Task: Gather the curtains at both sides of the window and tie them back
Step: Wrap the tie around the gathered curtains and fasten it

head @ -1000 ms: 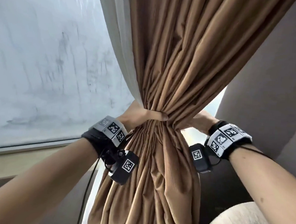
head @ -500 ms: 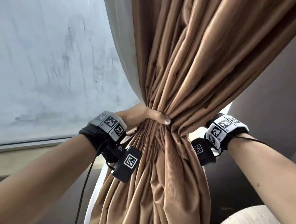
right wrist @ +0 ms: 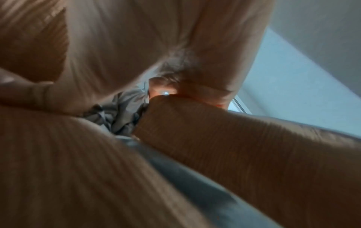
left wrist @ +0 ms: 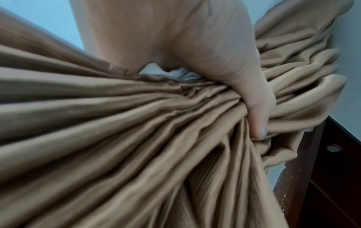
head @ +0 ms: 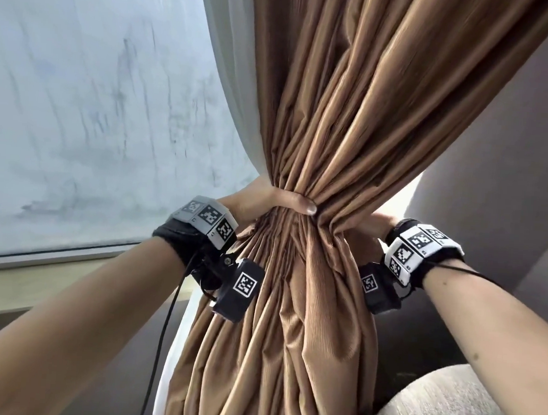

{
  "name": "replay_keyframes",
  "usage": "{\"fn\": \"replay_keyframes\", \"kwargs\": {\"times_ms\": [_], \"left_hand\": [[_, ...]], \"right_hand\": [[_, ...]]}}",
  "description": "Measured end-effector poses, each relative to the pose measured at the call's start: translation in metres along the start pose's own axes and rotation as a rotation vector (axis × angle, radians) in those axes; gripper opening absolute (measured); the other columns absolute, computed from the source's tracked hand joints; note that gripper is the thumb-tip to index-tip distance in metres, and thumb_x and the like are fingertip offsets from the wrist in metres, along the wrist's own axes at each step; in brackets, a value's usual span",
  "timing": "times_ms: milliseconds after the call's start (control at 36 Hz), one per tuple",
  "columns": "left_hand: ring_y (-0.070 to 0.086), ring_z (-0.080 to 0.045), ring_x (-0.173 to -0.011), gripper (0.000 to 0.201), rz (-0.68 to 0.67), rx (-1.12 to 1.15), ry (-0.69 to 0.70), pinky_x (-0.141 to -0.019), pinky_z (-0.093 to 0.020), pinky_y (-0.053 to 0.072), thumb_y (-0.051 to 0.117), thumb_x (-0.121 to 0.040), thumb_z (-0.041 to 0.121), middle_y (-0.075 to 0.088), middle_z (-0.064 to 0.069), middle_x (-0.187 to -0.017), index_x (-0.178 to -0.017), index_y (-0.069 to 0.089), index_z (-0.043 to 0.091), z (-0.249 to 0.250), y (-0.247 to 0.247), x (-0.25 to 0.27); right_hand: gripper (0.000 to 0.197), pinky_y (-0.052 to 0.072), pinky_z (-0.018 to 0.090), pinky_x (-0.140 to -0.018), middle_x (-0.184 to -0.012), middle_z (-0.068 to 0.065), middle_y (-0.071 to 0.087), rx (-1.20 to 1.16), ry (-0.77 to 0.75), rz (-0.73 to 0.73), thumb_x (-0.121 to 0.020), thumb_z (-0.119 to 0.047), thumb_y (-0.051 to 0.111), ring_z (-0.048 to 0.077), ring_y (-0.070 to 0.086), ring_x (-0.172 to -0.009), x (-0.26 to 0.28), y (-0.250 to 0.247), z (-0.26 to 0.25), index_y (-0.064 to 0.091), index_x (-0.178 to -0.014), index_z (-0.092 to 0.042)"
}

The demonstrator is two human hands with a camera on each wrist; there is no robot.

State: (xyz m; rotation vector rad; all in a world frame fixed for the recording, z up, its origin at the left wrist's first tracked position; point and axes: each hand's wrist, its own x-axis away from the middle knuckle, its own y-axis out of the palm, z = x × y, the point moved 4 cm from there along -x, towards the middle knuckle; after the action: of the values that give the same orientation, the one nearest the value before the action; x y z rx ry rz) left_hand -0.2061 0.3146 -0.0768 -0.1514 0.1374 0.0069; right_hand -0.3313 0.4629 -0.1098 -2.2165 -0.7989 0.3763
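A brown curtain (head: 345, 122) hangs in the middle, bunched into a narrow waist. My left hand (head: 266, 203) grips that waist from the left, its thumb lying across the front folds. Up close, the thumb (left wrist: 257, 108) digs into the gathered curtain (left wrist: 136, 138). My right hand (head: 377, 225) reaches round the waist from the right, mostly hidden behind the cloth. The blurred right wrist view shows its fingers curled into the curtain folds (right wrist: 244, 146), with grey sheer fabric (right wrist: 119, 111) between them. A white sheer lining (head: 227, 108) runs along the curtain's left edge.
The window pane (head: 95, 116) fills the left, with its sill (head: 37, 286) below. A grey wall (head: 510, 157) stands on the right. A pale upholstered seat (head: 440, 406) sits at the bottom right. Dark wooden furniture (left wrist: 336, 177) is close behind the curtain.
The left thumb has slid further across the front of the bundle, and the waist is tighter. The right hand has gone deeper behind the curtain.
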Motion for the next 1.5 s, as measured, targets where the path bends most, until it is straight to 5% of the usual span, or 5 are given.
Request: {"fn": "replay_keyframes", "kwargs": {"times_ms": [278,417,528,944,1500], "left_hand": [[0.066,-0.019,-0.111,0.098,0.041,-0.003,0.001,-0.103,-0.044,0.047,0.085,-0.043,0.029,0.069,-0.002,-0.120,-0.133,0.052,0.013,0.000,0.003,0.002],[0.064,-0.019,-0.113,0.097,0.023,-0.006,0.007,-0.103,-0.044,0.047,0.086,-0.044,0.027,0.068,-0.002,-0.122,-0.134,0.051,0.013,-0.002,0.003,0.003],[0.067,-0.020,-0.109,0.089,0.029,0.002,-0.013,-0.101,-0.044,0.048,0.086,-0.048,0.023,0.070,-0.002,-0.117,-0.131,0.055,0.012,-0.007,0.000,-0.001],[0.060,-0.011,-0.113,0.109,0.361,-0.153,-0.050,-0.104,-0.039,0.045,0.087,-0.040,0.065,0.063,0.014,-0.125,-0.137,0.048,0.033,-0.017,0.000,-0.024],[0.056,-0.011,-0.109,0.147,0.440,-0.341,-0.265,-0.084,-0.026,0.041,0.072,-0.013,0.089,0.055,0.008,-0.129,-0.141,0.041,0.024,-0.030,0.030,-0.065]], "right_hand": [[0.029,0.039,0.005,-0.081,-0.127,0.021,0.055,0.025,0.029,0.073,-0.092,0.008,0.052,0.030,0.050,-0.120,0.021,-0.010,-0.014,0.055,-0.119,0.017],[0.028,0.031,0.032,-0.108,-0.135,0.032,0.047,-0.141,0.053,0.046,-0.094,0.011,0.044,0.030,0.047,-0.126,0.026,-0.011,-0.023,0.052,-0.119,0.020],[0.028,0.044,0.004,-0.066,-0.080,0.004,0.068,-0.217,-0.009,0.102,-0.090,0.018,0.045,-0.012,0.061,-0.064,0.031,-0.011,-0.038,0.061,-0.087,-0.005],[0.038,0.048,0.040,-0.095,-0.126,0.017,0.062,0.418,0.032,0.429,-0.087,-0.031,0.056,0.040,0.057,-0.114,0.033,-0.023,-0.024,0.061,-0.120,-0.014],[0.013,0.050,0.032,-0.072,-0.072,0.004,0.066,0.294,-0.024,0.268,-0.076,-0.019,0.063,0.022,0.061,-0.077,0.091,0.006,-0.042,0.062,-0.071,-0.007]]}}
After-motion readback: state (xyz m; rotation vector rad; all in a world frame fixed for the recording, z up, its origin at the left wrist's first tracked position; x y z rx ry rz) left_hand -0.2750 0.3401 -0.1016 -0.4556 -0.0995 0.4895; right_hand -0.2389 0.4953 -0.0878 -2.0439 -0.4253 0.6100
